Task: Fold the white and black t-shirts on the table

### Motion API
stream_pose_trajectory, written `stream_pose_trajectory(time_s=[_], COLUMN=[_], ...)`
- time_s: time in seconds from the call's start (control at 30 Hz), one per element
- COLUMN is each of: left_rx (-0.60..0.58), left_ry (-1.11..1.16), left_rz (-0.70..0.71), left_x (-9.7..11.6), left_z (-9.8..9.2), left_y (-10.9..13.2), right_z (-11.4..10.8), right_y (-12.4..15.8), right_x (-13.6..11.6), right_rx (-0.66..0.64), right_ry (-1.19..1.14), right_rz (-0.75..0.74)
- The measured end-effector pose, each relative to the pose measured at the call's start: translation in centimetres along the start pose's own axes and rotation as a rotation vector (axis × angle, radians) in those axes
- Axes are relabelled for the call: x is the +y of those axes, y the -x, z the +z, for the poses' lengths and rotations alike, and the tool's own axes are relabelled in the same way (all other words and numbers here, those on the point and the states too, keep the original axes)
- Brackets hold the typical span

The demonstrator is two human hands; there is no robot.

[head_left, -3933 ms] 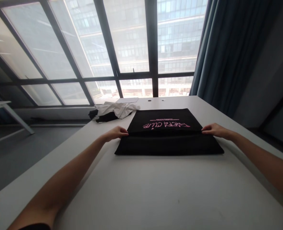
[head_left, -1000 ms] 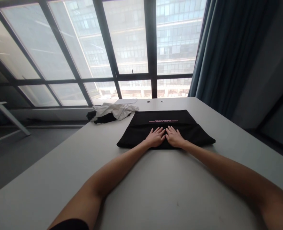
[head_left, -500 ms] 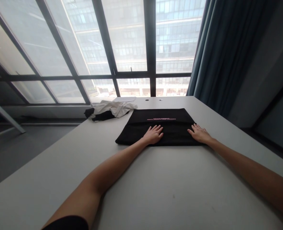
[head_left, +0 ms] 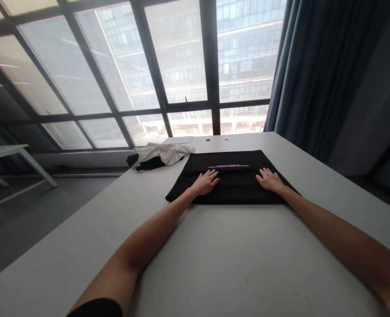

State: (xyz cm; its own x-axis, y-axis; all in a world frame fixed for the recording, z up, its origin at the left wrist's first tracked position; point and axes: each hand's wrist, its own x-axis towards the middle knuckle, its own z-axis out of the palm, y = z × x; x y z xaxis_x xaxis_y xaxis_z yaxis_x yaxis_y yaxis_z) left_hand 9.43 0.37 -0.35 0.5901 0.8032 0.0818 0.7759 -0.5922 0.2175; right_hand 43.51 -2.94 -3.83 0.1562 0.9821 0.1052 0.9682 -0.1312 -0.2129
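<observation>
camera: head-worn | position: above the near part of the white worktop [head_left: 214, 255] | facing: forward and down, toward the windows [head_left: 184, 53] | range: left hand [head_left: 205, 182] and right hand [head_left: 270, 180] at middle distance, worktop filling the foreground

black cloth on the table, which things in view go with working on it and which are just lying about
In use:
black cloth
left hand and right hand, both spread on it
white table beneath it

Lying about, it seems:
crumpled white-and-black heap, at left
small dark round thing near the table's far edge
</observation>
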Motion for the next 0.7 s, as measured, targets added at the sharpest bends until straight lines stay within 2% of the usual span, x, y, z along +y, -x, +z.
stream_pose_trajectory(time_s=[0.07, 0.17, 0.23, 0.3, 0.43, 0.53, 0.6, 0.67, 0.7], left_rx=[-0.003, -0.01, -0.006, 0.007, 0.02, 0.044, 0.087, 0.127, 0.14], left_ry=[-0.043, -0.064, -0.065, -0.066, -0.069, -0.081, -0.088, -0.067, -0.048], left_rz=[-0.13, -0.224, -0.249, -0.264, -0.276, -0.272, -0.22, -0.118, -0.057], left_x=[-3.6, -8.2, -9.9, -10.6, -10.4, -9.3, -7.7, -5.3, -3.9], left_z=[-0.8, -1.7, -1.8, -1.7, -1.7, -2.4, -2.9, -2.9, -2.7], left_y=[1.4, 3.7, 4.6, 4.8, 4.2, 3.9, 3.8, 3.8, 3.8], right_z=[0.2, 0.2, 0.2, 0.2, 0.1, -0.7, -1.5, -2.1, -2.3], right_y=[0.0, 0.0, 0.0, -0.1, -0.1, 0.9, 2.1, 3.7, 4.6], right_x=[0.4, 0.6, 0.6, 0.7, 1.0, 0.2, -1.3, -3.6, -4.9], right_rx=[0.0, 0.0, 0.003, 0.012, 0.041, 0.098, 0.225, 0.372, 0.405], right_ry=[-0.008, -0.018, -0.022, -0.024, -0.016, 0.006, 0.016, 0.0, -0.022], right_rz=[-0.012, -0.018, -0.018, -0.021, -0.029, -0.017, -0.066, -0.194, -0.266])
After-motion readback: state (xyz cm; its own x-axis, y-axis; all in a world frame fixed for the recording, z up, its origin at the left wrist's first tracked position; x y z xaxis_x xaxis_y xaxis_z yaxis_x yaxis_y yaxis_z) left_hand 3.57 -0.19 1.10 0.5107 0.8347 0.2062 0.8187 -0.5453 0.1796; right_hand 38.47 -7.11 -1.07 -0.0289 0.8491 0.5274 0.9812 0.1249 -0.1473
